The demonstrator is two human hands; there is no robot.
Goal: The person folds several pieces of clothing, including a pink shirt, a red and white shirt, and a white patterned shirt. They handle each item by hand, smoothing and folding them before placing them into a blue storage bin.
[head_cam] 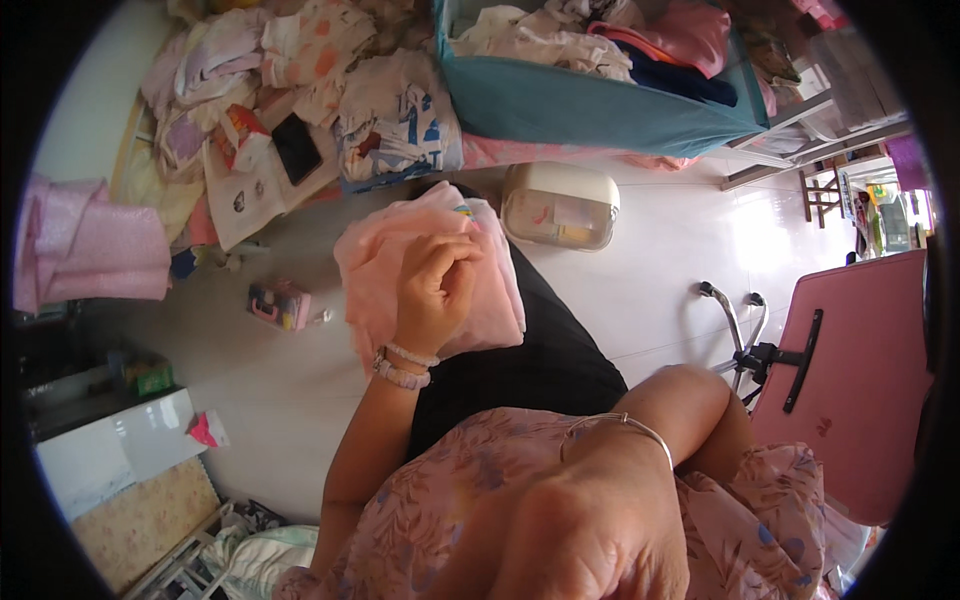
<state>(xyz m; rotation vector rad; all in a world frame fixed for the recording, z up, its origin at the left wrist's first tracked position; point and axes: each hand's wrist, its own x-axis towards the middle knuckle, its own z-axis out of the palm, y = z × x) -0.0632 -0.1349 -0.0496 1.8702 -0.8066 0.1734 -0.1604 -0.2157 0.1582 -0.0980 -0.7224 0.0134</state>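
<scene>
A folded pink cloth garment [375, 277] lies across the person's lap, over black trousers [555, 330]. My left hand [439, 281], with beaded bracelets at the wrist, rests on top of the garment, its fingers curled inward; whether it pinches any cloth is hidden. My right hand [592, 532], wearing a thin metal bangle, is raised close to the camera at the bottom of the view, above the floral top; its fingers are blurred and partly out of frame, so their pose is not clear.
Ahead, a teal fabric bin [592, 105] holds clothes, beside a folded printed shirt [401, 120] and a black phone [296, 148] on paper. A lidded plastic box [561, 206] and a small pink case [279, 304] stand on the floor. A pink chair [855, 375] is at right.
</scene>
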